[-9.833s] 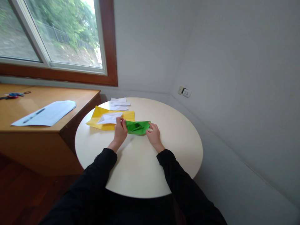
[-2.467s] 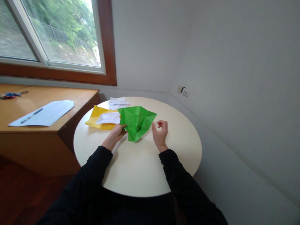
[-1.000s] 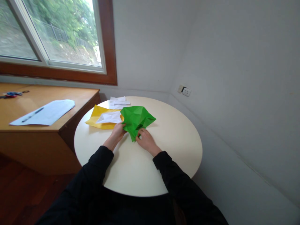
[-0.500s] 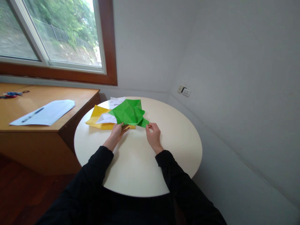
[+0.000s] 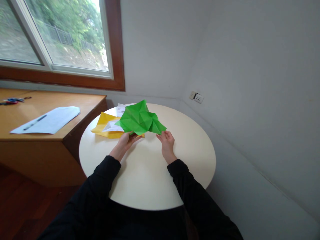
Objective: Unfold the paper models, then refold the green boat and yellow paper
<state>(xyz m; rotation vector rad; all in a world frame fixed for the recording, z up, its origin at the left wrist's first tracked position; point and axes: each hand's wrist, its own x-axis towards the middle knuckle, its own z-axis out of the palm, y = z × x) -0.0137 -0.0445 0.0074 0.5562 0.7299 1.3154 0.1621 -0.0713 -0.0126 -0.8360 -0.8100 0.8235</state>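
— Cream-coloured round table (image 5: 150, 180), that's the biggest thing in front of the person. What stands beside it?

— Against its left edge, a wooden desk (image 5: 75, 133) under the window (image 5: 57, 36). On the desk top lies a white sheet (image 5: 50, 120) with a pen (image 5: 35, 122) across it, and at the desk's far left corner some small coloured things I cannot make out.

— And on the table itself?

— Toward the far left edge, a yellow paper (image 5: 105, 128) lying flat, with a white folded paper (image 5: 112, 126) on top of it. More white paper (image 5: 122, 107) shows just behind, near the far edge.

— Where is the green one?

— The green creased paper (image 5: 140, 118) is opened out and lifted off the table over its far half, in part covering the yellow and white sheets from view. It is crumpled with many fold lines, its far corner pointing up.

— Who holds it?

— Both hands, in black sleeves. The left hand (image 5: 127, 139) has fingers pinched on the near left edge of the green paper. The right hand (image 5: 167, 140) has thumb and fingers closed on its near right corner.

— Anything on the wall?

— A small white socket plate (image 5: 197, 97), beyond the table's far right edge.
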